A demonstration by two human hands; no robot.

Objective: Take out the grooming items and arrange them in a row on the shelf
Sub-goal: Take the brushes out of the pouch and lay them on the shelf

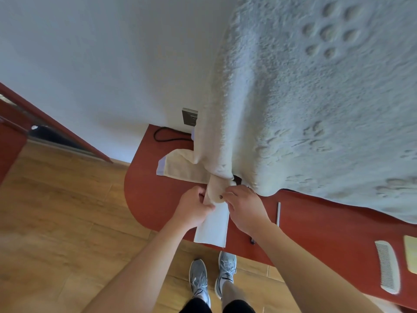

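Comb on red-brown shelf (towel roll leftward), wood floor, white wall

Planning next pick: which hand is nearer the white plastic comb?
Right. The right hand sits left of the white plastic comb; the left hand lies farther left.

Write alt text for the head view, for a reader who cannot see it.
A left hand and right hand grip a rolled cream cloth from either side, above a red-brown shelf. A large fluffy white towel hangs across the right of the frame, and a white comb lies on the shelf at far right.
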